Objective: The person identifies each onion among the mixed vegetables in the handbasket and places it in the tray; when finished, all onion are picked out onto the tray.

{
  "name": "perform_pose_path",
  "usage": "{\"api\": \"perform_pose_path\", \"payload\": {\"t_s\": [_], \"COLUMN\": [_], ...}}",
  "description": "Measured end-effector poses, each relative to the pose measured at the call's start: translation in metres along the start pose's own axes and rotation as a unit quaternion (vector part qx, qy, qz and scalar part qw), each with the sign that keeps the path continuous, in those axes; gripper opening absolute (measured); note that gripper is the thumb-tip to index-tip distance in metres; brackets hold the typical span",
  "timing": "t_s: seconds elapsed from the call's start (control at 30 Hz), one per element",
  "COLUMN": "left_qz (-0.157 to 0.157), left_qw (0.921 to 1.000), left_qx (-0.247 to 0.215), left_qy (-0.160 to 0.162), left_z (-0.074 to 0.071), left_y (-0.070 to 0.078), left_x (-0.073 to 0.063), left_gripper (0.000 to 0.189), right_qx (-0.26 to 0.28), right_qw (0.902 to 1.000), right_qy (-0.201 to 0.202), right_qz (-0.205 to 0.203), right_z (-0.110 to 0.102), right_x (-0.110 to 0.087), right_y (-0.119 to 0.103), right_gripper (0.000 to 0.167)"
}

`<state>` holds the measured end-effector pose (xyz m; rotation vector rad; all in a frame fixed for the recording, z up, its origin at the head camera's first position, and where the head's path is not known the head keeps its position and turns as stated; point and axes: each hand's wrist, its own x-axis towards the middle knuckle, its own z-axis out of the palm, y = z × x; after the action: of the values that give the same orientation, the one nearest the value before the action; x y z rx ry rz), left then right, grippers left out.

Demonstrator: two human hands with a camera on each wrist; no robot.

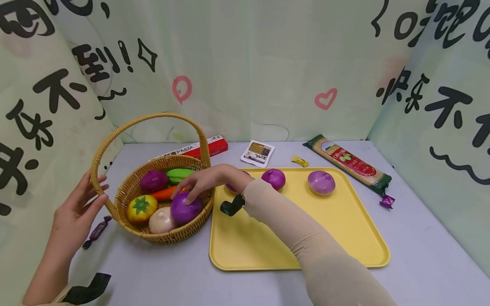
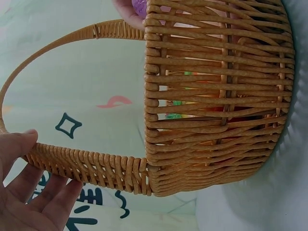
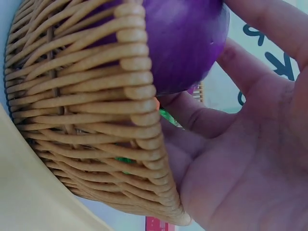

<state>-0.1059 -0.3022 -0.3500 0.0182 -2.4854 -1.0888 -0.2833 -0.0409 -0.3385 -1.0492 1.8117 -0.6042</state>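
Observation:
My left hand (image 1: 78, 208) holds the wicker basket (image 1: 164, 240) by the lower left end of its tall handle (image 1: 149, 117), thumb on one side and fingers on the other. Inside the basket's right front, my right hand (image 1: 200, 182) has its fingers round a smooth purple onion (image 1: 186, 209), which rises above the rim in the right wrist view. Beside that onion lie a pale round vegetable (image 1: 162, 220), a yellow tomato (image 1: 142, 208) with a green top, an orange carrot (image 1: 163, 194), a green vegetable (image 1: 179, 175) and a dark purple vegetable (image 1: 154, 181).
Right of the basket lies a yellow tray (image 1: 264, 246) with purple onions (image 1: 321, 182) along its back, one partly behind my right wrist. Behind stand a red pasta box (image 1: 216, 145), a white packet (image 1: 258, 153), a yellow candy (image 1: 300, 161) and a long green-ended package (image 1: 348, 163). Wrapped candies (image 1: 97, 232) flank them.

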Motion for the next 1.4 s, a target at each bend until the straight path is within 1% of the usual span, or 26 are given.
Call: {"api": "perform_pose_path", "payload": {"t_s": [0.07,0.17,0.3,0.37,0.47,0.53,0.6,0.67,0.77,0.83,0.97,1.1,1.23,1.3,1.4], "left_qz": [-0.001,0.0,0.002,0.002,0.004,0.004,0.004,0.003,0.0,-0.002,-0.007,-0.004,0.005,0.009,0.007], "left_qw": [1.0,1.0,1.0,1.0,1.0,1.0,1.0,1.0,1.0,1.0,1.0,1.0,1.0,0.9999,0.9998], "left_qx": [0.0,-0.001,-0.002,-0.002,-0.003,-0.004,-0.005,-0.007,-0.006,-0.006,-0.003,-0.001,-0.008,-0.014,-0.016], "left_qy": [-0.001,0.0,0.002,0.002,0.001,-0.001,-0.002,-0.003,-0.003,-0.003,-0.006,-0.007,0.002,0.005,0.006], "left_z": [0.0,0.0,0.0,0.0,0.0,0.0,0.0,0.0,0.0,0.0,0.001,0.002,0.002,0.002,0.001], "left_y": [0.0,0.0,0.0,0.0,-0.001,-0.001,-0.001,-0.001,-0.001,-0.002,-0.003,-0.002,-0.002,-0.003,-0.004], "left_x": [0.0,0.0,0.0,0.0,0.0,0.0,0.0,0.0,0.0,0.0,0.002,0.003,0.003,0.002,0.001], "left_gripper": [0.064,0.064,0.064,0.064,0.064,0.065,0.065,0.065,0.065,0.065,0.065,0.065,0.064,0.064,0.065], "right_qx": [0.015,0.018,-0.029,-0.043,-0.049,-0.047,-0.056,-0.082,-0.122,-0.131,-0.11,-0.098,-0.085,-0.078,-0.072], "right_qw": [0.9999,0.9998,0.9992,0.9986,0.9986,0.9988,0.9984,0.9966,0.9924,0.991,0.9934,0.9946,0.9944,0.9942,0.9938], "right_qy": [0.001,-0.003,-0.003,-0.001,0.002,0.004,0.003,-0.001,-0.009,-0.013,-0.015,0.007,0.036,0.043,0.049], "right_qz": [0.006,-0.002,-0.028,-0.031,-0.023,-0.01,-0.001,-0.001,-0.014,-0.023,-0.03,-0.035,-0.052,-0.06,-0.069], "right_z": [0.001,0.003,0.004,0.004,0.004,0.005,0.005,0.006,0.007,0.008,0.009,0.009,0.007,0.007,0.006], "right_x": [0.0,0.0,0.001,0.0,0.0,-0.001,-0.002,-0.002,-0.003,-0.003,-0.004,-0.006,-0.008,-0.009,-0.009], "right_y": [0.0,-0.001,-0.002,-0.003,-0.004,-0.005,-0.006,-0.007,-0.007,-0.006,-0.004,-0.001,0.003,0.004,0.005], "right_gripper": [0.043,0.041,0.039,0.038,0.038,0.039,0.044,0.054,0.068,0.073,0.076,0.074,0.072,0.071,0.068]}}
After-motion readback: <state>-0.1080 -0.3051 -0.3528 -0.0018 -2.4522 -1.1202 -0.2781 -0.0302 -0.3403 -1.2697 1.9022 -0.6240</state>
